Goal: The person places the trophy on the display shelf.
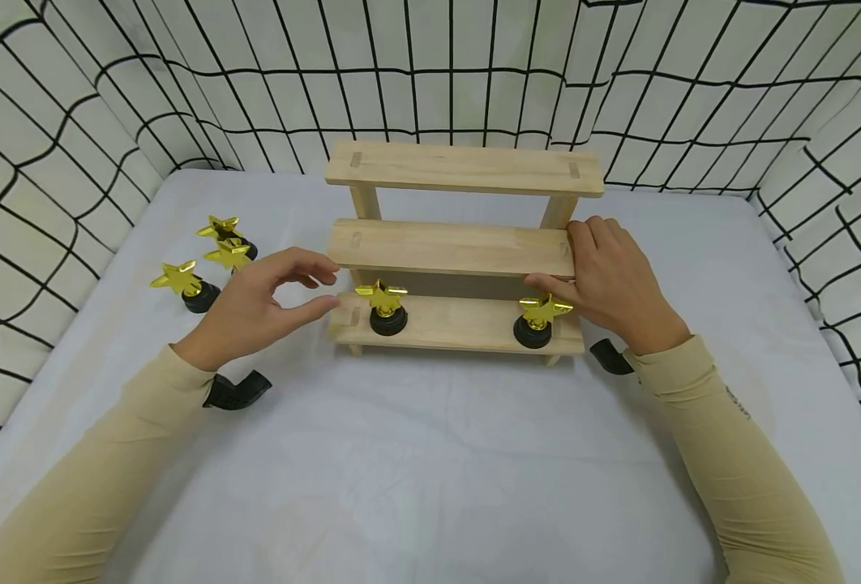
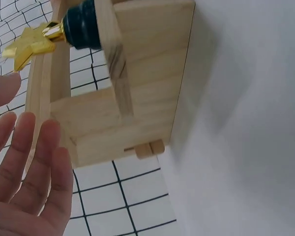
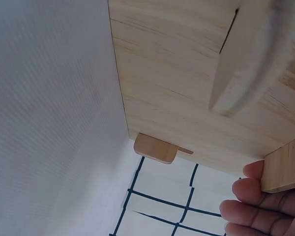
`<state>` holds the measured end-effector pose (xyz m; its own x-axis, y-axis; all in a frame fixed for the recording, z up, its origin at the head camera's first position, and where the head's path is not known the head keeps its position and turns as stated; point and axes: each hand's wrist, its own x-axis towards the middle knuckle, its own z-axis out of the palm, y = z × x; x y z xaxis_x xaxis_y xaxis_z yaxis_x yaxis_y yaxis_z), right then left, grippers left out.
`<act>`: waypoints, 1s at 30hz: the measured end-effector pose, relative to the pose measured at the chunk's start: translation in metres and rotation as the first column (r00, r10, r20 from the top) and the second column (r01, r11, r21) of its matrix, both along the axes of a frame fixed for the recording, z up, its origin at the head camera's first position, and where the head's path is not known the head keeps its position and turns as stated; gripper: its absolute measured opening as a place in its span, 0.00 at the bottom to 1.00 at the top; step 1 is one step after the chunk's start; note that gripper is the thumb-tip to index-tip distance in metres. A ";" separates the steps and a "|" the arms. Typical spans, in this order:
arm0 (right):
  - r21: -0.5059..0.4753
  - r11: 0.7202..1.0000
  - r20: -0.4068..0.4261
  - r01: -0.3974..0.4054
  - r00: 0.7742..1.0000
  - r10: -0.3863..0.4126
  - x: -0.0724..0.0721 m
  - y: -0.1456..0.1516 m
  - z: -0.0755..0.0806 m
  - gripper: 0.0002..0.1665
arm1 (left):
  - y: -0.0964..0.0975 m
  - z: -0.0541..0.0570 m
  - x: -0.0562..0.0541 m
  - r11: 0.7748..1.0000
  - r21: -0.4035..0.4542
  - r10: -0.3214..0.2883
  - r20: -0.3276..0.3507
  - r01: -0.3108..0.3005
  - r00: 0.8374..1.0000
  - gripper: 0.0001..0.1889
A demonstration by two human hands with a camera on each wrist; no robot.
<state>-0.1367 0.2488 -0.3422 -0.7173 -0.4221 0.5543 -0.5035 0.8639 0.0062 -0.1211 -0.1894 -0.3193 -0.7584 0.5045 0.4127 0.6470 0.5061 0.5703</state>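
A three-tier wooden display stand (image 1: 452,247) stands on the white table. On its lowest tier are two small gold star trophies with black bases, the left trophy (image 1: 387,308) and the right trophy (image 1: 538,321). My right hand (image 1: 616,280) grips the right end of the middle tier, thumb along the front edge and fingers around the back. In the right wrist view, its fingertips (image 3: 246,189) lie against the wood. Beside the stand's left end, my left hand (image 1: 263,304) holds nothing, its fingers apart and relaxed. The left wrist view shows its fingers (image 2: 39,157) near the tiers.
Several more star trophies stand on the table beyond my left hand, including a front trophy (image 1: 186,284) and a back trophy (image 1: 220,229). Black wire grid panels (image 1: 430,73) enclose the back and sides of the white tabletop (image 1: 430,462).
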 end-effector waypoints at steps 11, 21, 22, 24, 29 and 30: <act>-0.005 1.000 0.008 0.002 1.000 -0.002 0.001 0.001 0.000 0.61 | -0.023 0.021 -0.001 0.988 0.036 0.152 -0.045 -0.151 0.987 0.21; -0.006 1.000 0.012 0.007 1.000 -0.007 0.001 0.001 -0.001 0.62 | -0.041 0.029 -0.008 0.955 0.176 0.241 -0.001 -0.237 0.971 0.21; -0.006 1.000 0.012 0.006 1.000 -0.006 0.001 0.001 -0.001 0.62 | -0.043 0.030 -0.008 0.951 0.194 0.246 0.003 -0.242 0.969 0.21; -0.007 1.000 0.013 0.005 1.000 -0.005 0.001 0.000 -0.001 0.62 | -0.048 0.030 -0.010 0.938 0.242 0.252 0.015 -0.248 0.968 0.20; -0.007 1.000 0.019 0.008 1.000 -0.008 0.001 0.000 0.000 0.62 | -0.062 0.029 -0.015 0.901 0.335 0.282 0.035 -0.277 0.959 0.19; -0.008 1.000 0.021 0.010 1.000 -0.010 0.001 0.001 0.000 0.63 | -0.065 0.028 -0.015 0.892 0.345 0.296 0.039 -0.291 0.954 0.18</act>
